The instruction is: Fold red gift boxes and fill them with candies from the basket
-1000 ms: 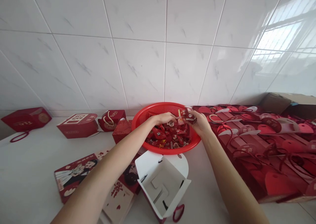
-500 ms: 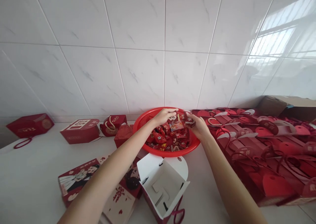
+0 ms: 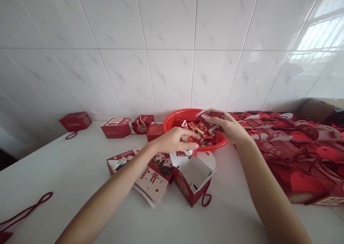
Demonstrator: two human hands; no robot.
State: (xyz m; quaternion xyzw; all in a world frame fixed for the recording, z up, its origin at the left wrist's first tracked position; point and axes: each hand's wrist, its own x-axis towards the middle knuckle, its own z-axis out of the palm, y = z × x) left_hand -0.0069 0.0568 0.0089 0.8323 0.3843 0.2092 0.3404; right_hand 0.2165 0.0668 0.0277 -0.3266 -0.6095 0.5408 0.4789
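Observation:
A red plastic basket point(image 3: 172, 119) against the tiled wall holds several small wrapped sweets point(image 3: 200, 127). My left hand point(image 3: 176, 140) is at the basket's near rim, closed on a red candy packet point(image 3: 187, 153) with a pale printed patch. Above the basket's right side, my right hand point(image 3: 228, 125) grips a dark red packet point(image 3: 213, 117) with white dotted edges. Just below the left hand stands an open gift box point(image 3: 185, 186), red outside and white inside, with flaps spread. Its visible interior shows bare white card. A dark red cord loop hangs at its right side.
Flat printed boxes point(image 3: 154, 181) lie left of the open box. Several closed red boxes point(image 3: 116, 128) line the wall. Many red gift boxes point(image 3: 298, 165) crowd the right side, with a brown carton point(image 3: 315, 109) behind. A dark red cord point(image 3: 32, 208) lies at the lower left.
My left hand has come out of the basket toward the open box with a candy packet. The right hand has lifted slightly with its dark red packet. The view has shifted left.

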